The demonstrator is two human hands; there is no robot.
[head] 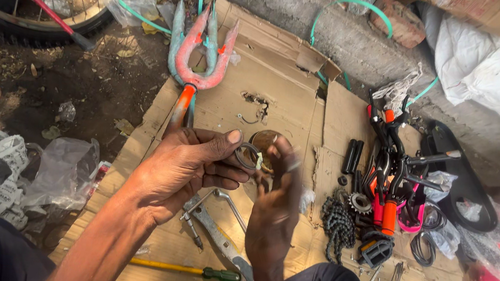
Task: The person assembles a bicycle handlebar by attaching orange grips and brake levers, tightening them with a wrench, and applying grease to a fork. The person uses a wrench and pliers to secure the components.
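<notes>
Centre frame: left hand (pixel 189 162) pinches a small dark metal ring (pixel 248 156) between thumb and curled fingers, above the flattened cardboard (pixel 229 104). Right hand (pixel 274 202), blurred, is raised just beside the ring, fingers loosely spread, holding nothing visible. Bicycle fork (pixel 200 55) upper centre; chain (pixel 338 224) and yellow-shafted screwdriver (pixel 187 269) lower frame.

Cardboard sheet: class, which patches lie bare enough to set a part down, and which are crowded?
Bare: the cardboard between the bicycle fork and the black hand grips, and the strip left of the screwdriver. Crowded: the right side, around the chain, sprocket and handlebar.
</notes>
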